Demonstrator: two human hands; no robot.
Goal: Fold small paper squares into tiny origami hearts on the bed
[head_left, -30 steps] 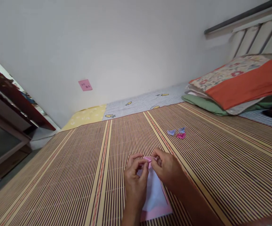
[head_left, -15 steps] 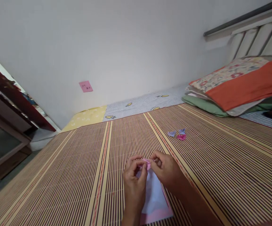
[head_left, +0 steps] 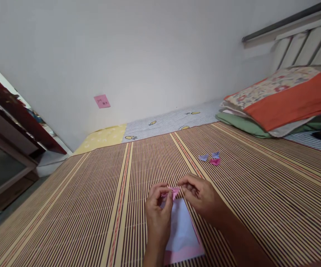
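Observation:
Between the thumb and fingers of my left hand (head_left: pixel 158 207) is a small folded pink paper (head_left: pixel 175 192), its pointed end facing right. My right hand (head_left: pixel 198 193) is just beside that end, index finger and thumb slightly apart, with nothing visible between them. Its other fingers are curled. Under the hands lies a pale blue sheet (head_left: pixel 183 226) with pink along its lower and right edges; my left hand covers part of it. Farther off on the mat sit three small folded papers: a pale lavender one (head_left: pixel 203 158), a blue one (head_left: pixel 215 154) and a magenta one (head_left: pixel 215 161).
A striped bamboo mat (head_left: pixel 93 200) covers the bed. Folded bedding with an orange and floral pillow (head_left: pixel 285 96) is stacked at the right by the headboard (head_left: pixel 313 48). A pink note (head_left: pixel 102 101) is on the wall behind; a cabinet (head_left: pixel 5 159) stands at the left.
My right hand has let go of the folded pink paper and moved slightly right, uncovering its pointed end. My left hand keeps its pinch in nearly the same place.

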